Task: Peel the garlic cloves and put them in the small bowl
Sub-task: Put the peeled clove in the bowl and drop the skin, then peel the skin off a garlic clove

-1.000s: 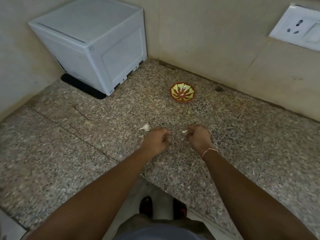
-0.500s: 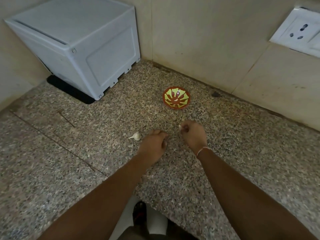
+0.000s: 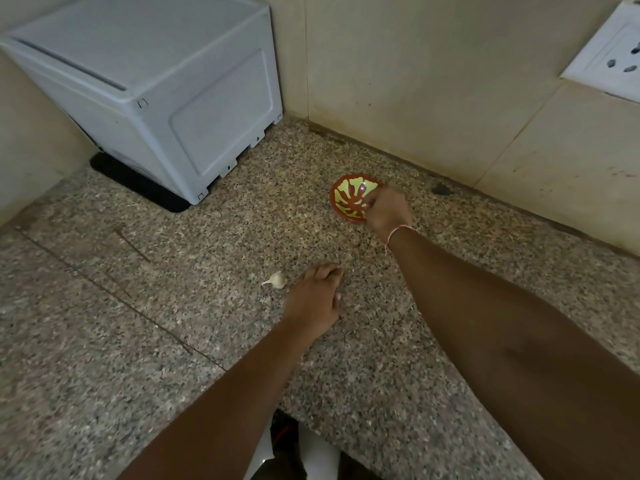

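one small bowl, red with a yellow-green pattern, stands on the one speckled stone counter. one unpeeled garlic clove lies on that counter. two hands show: one left hand and one right hand. one white box-shaped appliance sits in the corner. one wall socket is on the wall. one thread bracelet circles the right wrist.

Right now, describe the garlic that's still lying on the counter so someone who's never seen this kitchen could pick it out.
Start at the big grey-white box in the back left corner of the speckled granite counter. Come toward the near edge to the left hand; the garlic lies just left of its fingertips. It is the only small, pale, papery lump with a pointed tail, unlike the painted small bowl farther back.
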